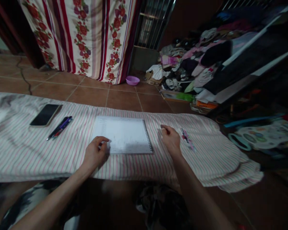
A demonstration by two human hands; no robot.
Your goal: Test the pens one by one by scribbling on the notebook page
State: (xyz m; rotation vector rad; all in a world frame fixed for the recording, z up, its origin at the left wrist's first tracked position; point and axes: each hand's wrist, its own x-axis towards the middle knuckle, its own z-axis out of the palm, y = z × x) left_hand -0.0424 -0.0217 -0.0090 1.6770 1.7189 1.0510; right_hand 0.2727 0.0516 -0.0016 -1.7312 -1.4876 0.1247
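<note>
A spiral-bound notebook (124,134) lies open at a pale page on the striped cloth, its wire binding along the right side. My left hand (97,150) rests at the notebook's lower left corner, fingers loosely bent and thumb apart, touching the page edge. To the right of the binding, my right hand (171,139) is on or just over the cloth, its fingers partly curled and apart; I see nothing held in it. Just beyond that hand lies a small bundle of pink and clear pens or similar sticks (188,139), too blurred to name exactly.
Dark and purple pens (60,127) and a phone (46,115) lie left on the striped cloth (74,159). Past its far edge, a purple basin (132,80) sits on the tiled floor by a floral curtain (86,38). A clothes heap (189,64) stands back right.
</note>
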